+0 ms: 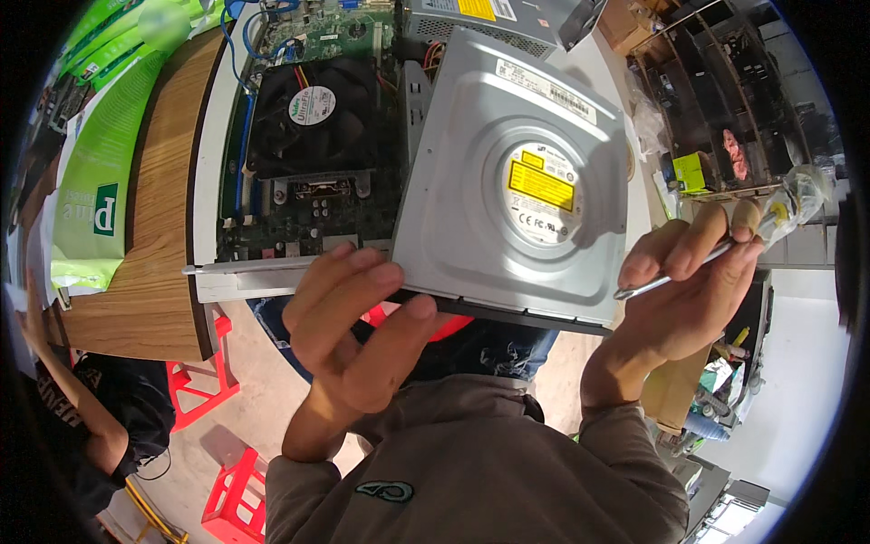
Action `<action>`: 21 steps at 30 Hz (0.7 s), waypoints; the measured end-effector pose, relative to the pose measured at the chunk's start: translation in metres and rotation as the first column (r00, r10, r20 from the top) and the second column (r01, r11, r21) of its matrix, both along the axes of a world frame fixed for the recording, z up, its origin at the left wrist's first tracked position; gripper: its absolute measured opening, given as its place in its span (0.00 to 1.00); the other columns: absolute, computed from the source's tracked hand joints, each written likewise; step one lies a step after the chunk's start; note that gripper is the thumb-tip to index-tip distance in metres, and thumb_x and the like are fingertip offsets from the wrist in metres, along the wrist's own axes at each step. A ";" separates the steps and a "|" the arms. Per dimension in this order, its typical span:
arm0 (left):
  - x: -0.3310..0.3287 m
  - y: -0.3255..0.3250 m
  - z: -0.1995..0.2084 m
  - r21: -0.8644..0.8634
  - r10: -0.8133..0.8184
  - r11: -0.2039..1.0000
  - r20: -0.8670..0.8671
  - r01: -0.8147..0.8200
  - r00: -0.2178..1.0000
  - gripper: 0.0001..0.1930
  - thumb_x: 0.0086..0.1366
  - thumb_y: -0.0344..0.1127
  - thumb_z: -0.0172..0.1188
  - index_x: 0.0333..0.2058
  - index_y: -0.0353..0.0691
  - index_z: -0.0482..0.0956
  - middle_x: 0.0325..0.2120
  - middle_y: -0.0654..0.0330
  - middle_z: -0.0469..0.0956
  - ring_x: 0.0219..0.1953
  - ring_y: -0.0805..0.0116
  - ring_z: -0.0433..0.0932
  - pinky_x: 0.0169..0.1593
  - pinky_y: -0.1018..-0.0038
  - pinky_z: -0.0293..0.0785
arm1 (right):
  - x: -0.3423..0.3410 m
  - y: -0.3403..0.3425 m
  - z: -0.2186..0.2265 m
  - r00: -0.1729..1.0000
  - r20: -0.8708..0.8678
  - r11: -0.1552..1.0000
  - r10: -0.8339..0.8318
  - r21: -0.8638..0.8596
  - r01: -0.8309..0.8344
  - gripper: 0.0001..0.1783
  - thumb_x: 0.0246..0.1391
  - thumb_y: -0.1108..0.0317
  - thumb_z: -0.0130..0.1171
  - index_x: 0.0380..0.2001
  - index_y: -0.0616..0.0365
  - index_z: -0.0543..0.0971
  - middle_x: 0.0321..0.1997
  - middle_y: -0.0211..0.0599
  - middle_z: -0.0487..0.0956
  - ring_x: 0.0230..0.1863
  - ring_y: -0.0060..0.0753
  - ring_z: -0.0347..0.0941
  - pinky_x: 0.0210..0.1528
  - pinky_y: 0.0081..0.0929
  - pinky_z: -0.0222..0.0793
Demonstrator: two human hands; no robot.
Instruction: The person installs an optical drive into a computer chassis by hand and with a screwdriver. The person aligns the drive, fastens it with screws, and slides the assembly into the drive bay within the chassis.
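Observation:
A silver optical disc drive with a round yellow-and-white label is tilted up in front of me. My left hand grips its lower left corner, thumb at the dark front edge, fingers on the near left side. In my right hand is a screwdriver, its metal shaft pointing left toward the drive's lower right corner; a clear plastic wrapping covers its handle end. Behind the drive lies an open computer case holding a motherboard and a black cooling fan. The drive hides part of the case.
A metal power supply sits at the back. Green plastic packages lie on the wooden table at left, with another person's arm near it. Red stools stand below. Shelving with dark compartments is at far right.

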State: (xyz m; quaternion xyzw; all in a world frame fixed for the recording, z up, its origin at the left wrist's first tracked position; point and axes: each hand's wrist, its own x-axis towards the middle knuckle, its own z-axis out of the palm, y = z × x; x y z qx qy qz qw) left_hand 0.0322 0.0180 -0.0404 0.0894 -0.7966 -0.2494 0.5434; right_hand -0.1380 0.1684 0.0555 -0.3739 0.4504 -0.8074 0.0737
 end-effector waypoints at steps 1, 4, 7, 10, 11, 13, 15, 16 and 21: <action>-0.004 0.000 0.000 0.016 0.023 1.000 -0.050 -0.022 0.998 0.15 0.53 0.33 0.72 0.41 0.54 0.84 0.47 0.60 0.76 0.49 0.56 0.75 0.54 0.56 0.76 | 0.001 0.001 0.000 1.000 0.000 0.999 -0.023 0.024 0.023 0.15 0.75 0.56 0.28 0.47 0.56 0.58 0.21 0.48 0.73 0.18 0.51 0.78 0.22 0.44 0.85; -0.004 -0.003 0.004 -0.040 0.003 0.999 0.003 -0.003 1.000 0.13 0.53 0.32 0.71 0.39 0.52 0.85 0.45 0.61 0.77 0.46 0.57 0.77 0.54 0.57 0.78 | 0.003 0.001 -0.004 1.000 -0.008 0.996 -0.029 0.079 0.030 0.15 0.75 0.55 0.29 0.46 0.55 0.57 0.21 0.48 0.73 0.19 0.52 0.79 0.23 0.46 0.84; -0.005 -0.009 0.012 -0.200 -0.092 0.974 0.096 0.110 0.991 0.12 0.53 0.31 0.71 0.38 0.51 0.86 0.43 0.63 0.78 0.45 0.59 0.80 0.54 0.58 0.78 | -0.001 -0.003 -0.011 0.999 0.043 0.998 -0.006 0.055 0.004 0.15 0.75 0.54 0.30 0.46 0.55 0.58 0.23 0.46 0.72 0.20 0.50 0.78 0.24 0.45 0.83; -0.013 -0.020 0.031 -0.298 -0.183 0.933 0.084 0.200 0.980 0.16 0.50 0.32 0.72 0.40 0.49 0.87 0.42 0.65 0.79 0.47 0.60 0.81 0.57 0.59 0.78 | -0.009 -0.004 -0.007 0.990 0.117 0.996 -0.082 0.042 0.077 0.15 0.75 0.55 0.33 0.45 0.56 0.61 0.23 0.43 0.71 0.18 0.47 0.76 0.22 0.40 0.80; -0.015 -0.024 0.043 -0.298 -0.216 0.926 0.082 0.231 0.973 0.18 0.48 0.33 0.73 0.41 0.48 0.87 0.42 0.63 0.80 0.48 0.58 0.81 0.58 0.57 0.77 | -0.013 -0.004 -0.002 0.996 0.084 0.999 -0.037 0.003 0.037 0.15 0.75 0.56 0.36 0.45 0.56 0.64 0.27 0.39 0.72 0.20 0.43 0.76 0.20 0.36 0.78; -0.023 -0.031 0.071 -0.294 -0.285 0.911 0.055 0.288 0.957 0.21 0.46 0.34 0.75 0.43 0.44 0.86 0.42 0.60 0.80 0.49 0.56 0.80 0.59 0.55 0.76 | -0.021 0.001 0.018 0.983 0.165 0.991 0.086 -0.117 -0.067 0.15 0.75 0.55 0.37 0.46 0.56 0.65 0.31 0.36 0.72 0.26 0.41 0.78 0.23 0.35 0.79; -0.033 -0.037 0.104 -0.273 -0.357 0.900 -0.009 0.341 0.934 0.24 0.43 0.35 0.76 0.43 0.39 0.85 0.42 0.56 0.81 0.47 0.55 0.81 0.58 0.56 0.76 | -0.033 0.004 0.044 0.943 0.103 0.922 0.315 -0.270 -0.278 0.13 0.75 0.57 0.39 0.46 0.54 0.68 0.38 0.32 0.73 0.38 0.37 0.78 0.31 0.34 0.82; -0.038 -0.040 0.120 -0.267 -0.390 0.888 -0.003 0.375 0.921 0.26 0.42 0.36 0.77 0.43 0.37 0.85 0.41 0.54 0.81 0.46 0.55 0.81 0.57 0.57 0.77 | -0.035 0.006 0.056 0.951 0.128 0.916 0.281 -0.333 -0.225 0.12 0.75 0.58 0.40 0.46 0.54 0.69 0.39 0.32 0.74 0.39 0.37 0.78 0.35 0.34 0.82; -0.050 -0.040 0.175 -0.088 -0.501 0.863 -0.012 0.498 0.866 0.25 0.42 0.34 0.80 0.41 0.34 0.83 0.39 0.54 0.81 0.42 0.61 0.80 0.46 0.71 0.74 | -0.033 0.011 0.100 0.982 -0.028 0.833 0.186 -0.526 -0.173 0.10 0.73 0.63 0.43 0.44 0.56 0.71 0.42 0.37 0.76 0.46 0.41 0.79 0.45 0.40 0.83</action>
